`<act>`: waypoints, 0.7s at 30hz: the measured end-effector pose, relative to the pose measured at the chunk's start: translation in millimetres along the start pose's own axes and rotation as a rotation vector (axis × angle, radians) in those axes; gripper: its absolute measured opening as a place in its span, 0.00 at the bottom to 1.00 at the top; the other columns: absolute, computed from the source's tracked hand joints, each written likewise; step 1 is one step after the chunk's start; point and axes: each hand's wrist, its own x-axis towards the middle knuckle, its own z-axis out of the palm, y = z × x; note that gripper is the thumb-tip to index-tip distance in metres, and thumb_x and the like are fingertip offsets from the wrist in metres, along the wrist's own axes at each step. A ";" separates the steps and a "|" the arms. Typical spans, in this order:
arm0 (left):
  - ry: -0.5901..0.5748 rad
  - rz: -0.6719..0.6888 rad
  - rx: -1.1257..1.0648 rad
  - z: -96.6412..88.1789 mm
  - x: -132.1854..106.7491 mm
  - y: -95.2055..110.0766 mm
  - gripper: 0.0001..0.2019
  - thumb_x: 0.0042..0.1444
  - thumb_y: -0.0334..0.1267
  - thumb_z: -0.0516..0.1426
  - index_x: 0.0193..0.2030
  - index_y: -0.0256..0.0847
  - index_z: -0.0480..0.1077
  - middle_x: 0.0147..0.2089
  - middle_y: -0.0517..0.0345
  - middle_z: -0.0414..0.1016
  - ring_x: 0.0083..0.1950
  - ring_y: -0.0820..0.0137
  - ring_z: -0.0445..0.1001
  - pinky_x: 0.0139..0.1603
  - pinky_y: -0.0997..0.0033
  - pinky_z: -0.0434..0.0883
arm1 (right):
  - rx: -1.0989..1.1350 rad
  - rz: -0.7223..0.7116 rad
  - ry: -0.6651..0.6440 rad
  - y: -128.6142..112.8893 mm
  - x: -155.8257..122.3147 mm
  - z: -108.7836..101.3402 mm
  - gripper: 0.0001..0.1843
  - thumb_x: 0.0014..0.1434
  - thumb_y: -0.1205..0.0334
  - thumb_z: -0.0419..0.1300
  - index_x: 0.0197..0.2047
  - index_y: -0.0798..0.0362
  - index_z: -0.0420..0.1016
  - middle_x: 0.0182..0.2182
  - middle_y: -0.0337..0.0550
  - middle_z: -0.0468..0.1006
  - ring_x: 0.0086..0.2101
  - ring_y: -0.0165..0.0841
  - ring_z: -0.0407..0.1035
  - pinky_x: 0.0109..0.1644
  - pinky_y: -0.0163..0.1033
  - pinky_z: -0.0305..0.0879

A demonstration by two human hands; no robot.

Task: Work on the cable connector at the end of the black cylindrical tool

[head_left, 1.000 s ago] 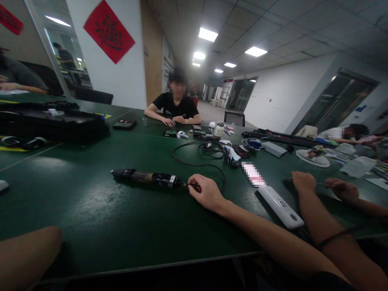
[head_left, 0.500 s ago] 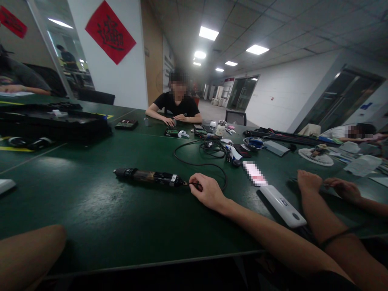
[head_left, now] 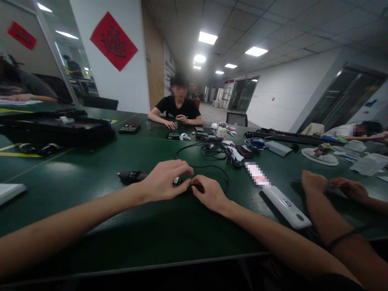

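A long black electric screwdriver (head_left: 131, 176) lies on the green table (head_left: 91, 210), tip pointing left. My left hand (head_left: 165, 179) is laid over its rear half, fingers curled around the body. My right hand (head_left: 209, 193) pinches the black cable (head_left: 212, 166) where it enters the tool's rear end. The cable loops away across the table toward a tangle of cords.
A co-worker's two hands (head_left: 330, 185) rest at the right beside a white bar-shaped device (head_left: 286, 207). Another person (head_left: 177, 107) sits across the table with circuit boards (head_left: 173, 135). A black case (head_left: 57, 129) lies at left; clutter fills the right side.
My left arm has come in from the lower left and its hand has closed over the screwdriver's body. My right hand stays on the cable end.
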 end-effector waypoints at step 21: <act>-0.114 -0.075 0.068 35.4 -9.6 -0.1 0.09 0.67 0.45 0.56 0.50 0.46 0.71 0.44 0.57 0.79 0.45 0.64 0.76 0.47 0.60 0.65 | 0.031 0.032 -0.026 -4.5 1.3 -3.9 0.05 0.66 0.66 0.61 0.45 0.49 0.73 0.38 0.38 0.77 0.33 0.30 0.69 0.37 0.35 0.61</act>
